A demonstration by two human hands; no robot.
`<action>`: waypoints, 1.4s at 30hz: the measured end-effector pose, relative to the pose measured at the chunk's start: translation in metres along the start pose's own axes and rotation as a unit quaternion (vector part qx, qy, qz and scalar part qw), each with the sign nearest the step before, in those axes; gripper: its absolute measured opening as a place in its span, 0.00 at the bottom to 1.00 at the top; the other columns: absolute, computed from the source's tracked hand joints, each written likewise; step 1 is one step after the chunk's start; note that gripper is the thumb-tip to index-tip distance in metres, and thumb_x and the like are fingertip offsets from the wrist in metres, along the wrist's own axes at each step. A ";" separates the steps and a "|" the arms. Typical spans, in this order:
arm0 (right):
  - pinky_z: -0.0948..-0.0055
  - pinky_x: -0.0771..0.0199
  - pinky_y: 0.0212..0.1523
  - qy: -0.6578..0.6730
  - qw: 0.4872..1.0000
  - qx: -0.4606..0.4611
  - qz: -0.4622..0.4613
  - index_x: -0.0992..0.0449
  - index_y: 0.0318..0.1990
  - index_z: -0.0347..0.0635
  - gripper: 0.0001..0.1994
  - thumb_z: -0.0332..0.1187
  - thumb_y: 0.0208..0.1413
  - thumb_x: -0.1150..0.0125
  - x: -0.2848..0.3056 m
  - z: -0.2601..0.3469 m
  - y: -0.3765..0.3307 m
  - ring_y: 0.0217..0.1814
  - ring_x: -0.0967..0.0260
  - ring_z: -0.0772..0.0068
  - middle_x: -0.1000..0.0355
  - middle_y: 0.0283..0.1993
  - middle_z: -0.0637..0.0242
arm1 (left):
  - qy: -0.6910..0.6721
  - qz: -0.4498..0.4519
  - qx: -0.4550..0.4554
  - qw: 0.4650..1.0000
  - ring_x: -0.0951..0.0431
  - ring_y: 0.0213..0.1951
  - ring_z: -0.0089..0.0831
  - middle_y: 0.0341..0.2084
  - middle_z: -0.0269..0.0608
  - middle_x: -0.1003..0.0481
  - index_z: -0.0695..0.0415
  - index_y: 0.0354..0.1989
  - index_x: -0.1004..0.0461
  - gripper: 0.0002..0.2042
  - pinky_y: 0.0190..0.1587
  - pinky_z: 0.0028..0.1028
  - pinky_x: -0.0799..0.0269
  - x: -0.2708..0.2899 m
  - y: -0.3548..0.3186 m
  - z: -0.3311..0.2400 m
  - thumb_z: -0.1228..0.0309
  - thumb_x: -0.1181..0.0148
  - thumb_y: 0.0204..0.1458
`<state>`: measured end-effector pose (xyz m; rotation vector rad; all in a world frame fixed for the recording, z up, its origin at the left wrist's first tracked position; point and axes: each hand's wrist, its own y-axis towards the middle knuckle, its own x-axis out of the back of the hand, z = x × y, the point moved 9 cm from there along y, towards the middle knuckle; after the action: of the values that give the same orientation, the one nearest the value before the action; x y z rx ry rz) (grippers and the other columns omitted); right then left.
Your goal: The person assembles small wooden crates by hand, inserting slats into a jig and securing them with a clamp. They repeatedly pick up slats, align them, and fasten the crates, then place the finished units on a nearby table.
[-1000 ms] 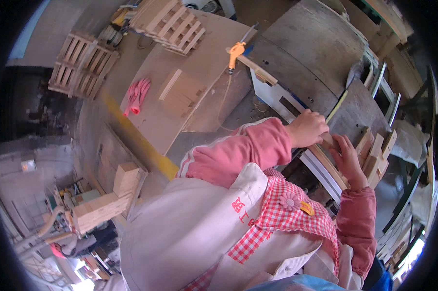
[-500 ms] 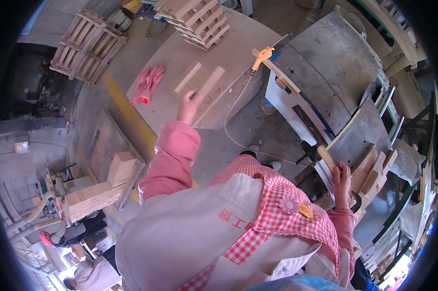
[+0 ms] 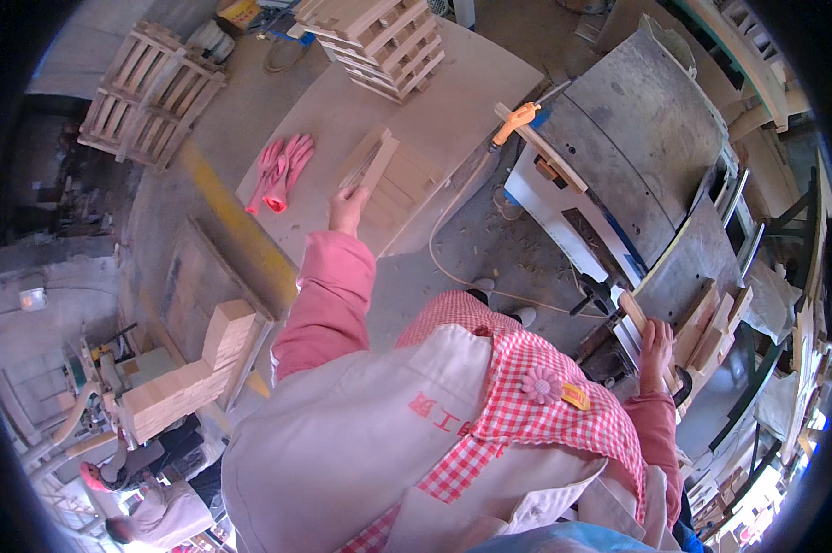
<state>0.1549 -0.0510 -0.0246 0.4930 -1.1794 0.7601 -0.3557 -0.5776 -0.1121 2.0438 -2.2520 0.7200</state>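
My left hand (image 3: 348,208) reaches out over a pale worktable (image 3: 453,111) and holds the near end of a thin wooden slat (image 3: 368,164) that lies on a row of flat slats (image 3: 399,192). My right hand (image 3: 656,343) rests at my right side on a stack of short wooden pieces (image 3: 706,332) beside a grey metal machine (image 3: 646,138), its fingers closed on a slat (image 3: 633,311) there.
Pink gloves (image 3: 280,171) lie on the worktable's left part. An orange-handled air tool (image 3: 513,122) with a hose lies at its right edge. Slatted crates (image 3: 379,37) stand at the back and another crate stack (image 3: 148,92) on the floor. Wood blocks (image 3: 190,373) are piled at the left.
My left arm has swung from the stack by the machine out to the worktable and set a slat down among the others. My right hand stayed at the stack.
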 end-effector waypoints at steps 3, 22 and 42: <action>0.56 0.36 0.50 0.003 1.000 0.007 0.001 0.24 0.42 0.42 0.15 0.40 0.64 0.55 0.000 0.000 0.000 0.47 0.33 0.51 0.29 0.39 0.56 | 0.005 0.005 0.004 1.000 0.25 0.39 0.21 0.37 0.35 0.21 0.65 0.46 0.22 0.15 0.42 0.22 0.30 0.000 0.005 0.003 0.68 0.38 0.53; 0.57 0.34 0.49 0.001 1.000 0.020 -0.012 0.25 0.41 0.39 0.14 0.38 0.64 0.55 0.004 0.005 0.000 0.45 0.33 0.51 0.29 0.38 0.55 | 0.282 -0.155 -0.018 0.947 0.22 0.46 0.46 0.41 0.54 0.22 0.61 0.43 0.22 0.25 0.50 0.37 0.29 0.036 -0.011 0.048 0.52 0.37 0.43; 0.57 0.35 0.49 -0.001 1.000 0.005 -0.011 0.25 0.40 0.39 0.14 0.39 0.64 0.54 0.003 0.001 -0.001 0.45 0.33 0.50 0.29 0.39 0.55 | 0.545 -0.117 -0.103 0.824 0.44 0.67 0.44 0.61 0.49 0.38 0.52 0.67 0.45 0.47 0.63 0.51 0.46 0.014 -0.018 -0.068 0.52 0.29 0.37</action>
<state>0.1553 -0.0513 -0.0219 0.5160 -1.1709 0.7468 -0.3607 -0.5675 -0.0410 1.2051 -1.2998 1.1432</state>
